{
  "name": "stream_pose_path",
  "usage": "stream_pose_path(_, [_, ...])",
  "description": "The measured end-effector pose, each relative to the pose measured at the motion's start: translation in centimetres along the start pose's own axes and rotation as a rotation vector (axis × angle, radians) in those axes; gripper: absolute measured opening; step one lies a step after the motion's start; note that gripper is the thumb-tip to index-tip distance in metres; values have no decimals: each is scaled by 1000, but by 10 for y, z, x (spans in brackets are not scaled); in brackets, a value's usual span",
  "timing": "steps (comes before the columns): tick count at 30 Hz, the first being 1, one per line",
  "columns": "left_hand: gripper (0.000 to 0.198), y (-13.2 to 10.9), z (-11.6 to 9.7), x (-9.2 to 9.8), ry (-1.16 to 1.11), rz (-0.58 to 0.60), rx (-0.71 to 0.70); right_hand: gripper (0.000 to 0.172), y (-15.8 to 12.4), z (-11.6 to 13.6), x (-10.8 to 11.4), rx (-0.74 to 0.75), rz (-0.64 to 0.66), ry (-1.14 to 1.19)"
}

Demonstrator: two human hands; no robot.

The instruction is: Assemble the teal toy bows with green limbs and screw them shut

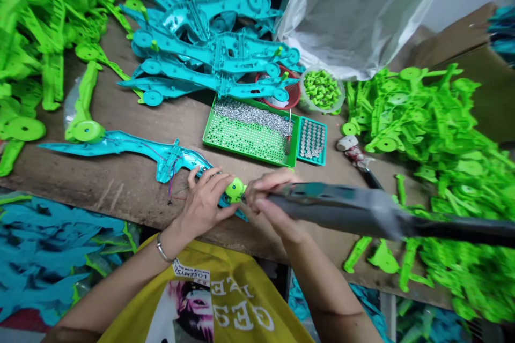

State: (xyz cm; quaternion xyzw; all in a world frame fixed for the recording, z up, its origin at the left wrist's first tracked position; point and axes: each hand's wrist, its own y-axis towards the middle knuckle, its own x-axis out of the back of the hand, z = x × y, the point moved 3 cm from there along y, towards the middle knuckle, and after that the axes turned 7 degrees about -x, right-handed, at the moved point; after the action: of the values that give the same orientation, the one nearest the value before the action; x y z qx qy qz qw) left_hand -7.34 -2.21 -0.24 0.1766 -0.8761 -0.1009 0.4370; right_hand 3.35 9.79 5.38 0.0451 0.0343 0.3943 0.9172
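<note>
Leftward of the green tray [209,136], lime-green moulded plastic parts [28,64] lie heaped on the worktop [120,193], and teal plastic parts [40,236] sit below its near edge. In front of the tray, a long teal plastic body [132,147] lies across the worktop, trailing thin red and blue wires [171,185]. Your left hand [203,203] has a closed grip on its end, fingers wrapped around it. A lime-green disc [235,188] sits at that end, just beyond your fingers.

Your right hand [271,193] has a closed grip on a grey power driver [341,206], which looks like an electric screwdriver, and its tip meets the disc. Step in hand: apparently fastening at that joint, though any screw at the tip is hidden.

Behind the tray, assembled teal plastic parts [209,48] pile up. Just right of it sit a small teal tray of silver screws [311,142] and, farther back, a clear tub of green pegs [322,91]. A translucent plastic bag [354,10] slumps beyond them. Farther right, a second heap of lime-green parts [434,123] covers the worktop's end.
</note>
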Motion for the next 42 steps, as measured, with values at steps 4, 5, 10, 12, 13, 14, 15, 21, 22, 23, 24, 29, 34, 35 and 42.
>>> stream_pose_path(4, [43,1,1,0,7,-10,9,20,39,9,32,232,-377,59])
stream_pose_path(5, [43,1,1,-1,12,-11,10,20,47,6,39,240,-470,54])
stream_pose_path(10, [42,1,1,-1,13,-19,6,24,67,-16,54,167,-614,-2])
stream_pose_path(12, [41,2,0,0,19,-33,4,26,66,-22,55,141,-605,-17])
stream_pose_path(13, [41,3,-1,0,23,-38,3,26,66,-24,55,135,-600,-18])
stream_pose_path(14, [41,3,-1,0,26,-41,1,27,66,-26,55,137,-600,-13])
stream_pose_path(15, [41,3,-1,0,29,-42,-1,26,65,-26,55,142,-600,-4])
stream_pose_path(21, [45,3,-4,0,93,-12,-34,23,70,-32,57,136,-564,-2])
stream_pose_path(22, [45,3,-6,0,124,11,-59,23,70,-32,57,135,-555,-4])
stream_pose_path(23, [45,3,-7,-1,155,42,-90,22,70,-30,57,139,-550,-4])
stream_pose_path(24, [44,3,-9,-1,181,74,-122,22,70,-27,56,146,-552,-5])
stream_pose_path(29, [40,3,-12,-4,196,146,-166,21,50,10,50,205,-583,31])
stream_pose_path(34, [41,3,-10,-5,169,133,-146,16,14,27,40,199,-464,95])
stream_pose_path(35, [40,4,-10,-5,170,131,-147,15,8,24,39,184,-453,102])
stream_pose_path(42, [37,5,-12,-4,169,136,-138,15,-9,-8,40,108,-440,66])
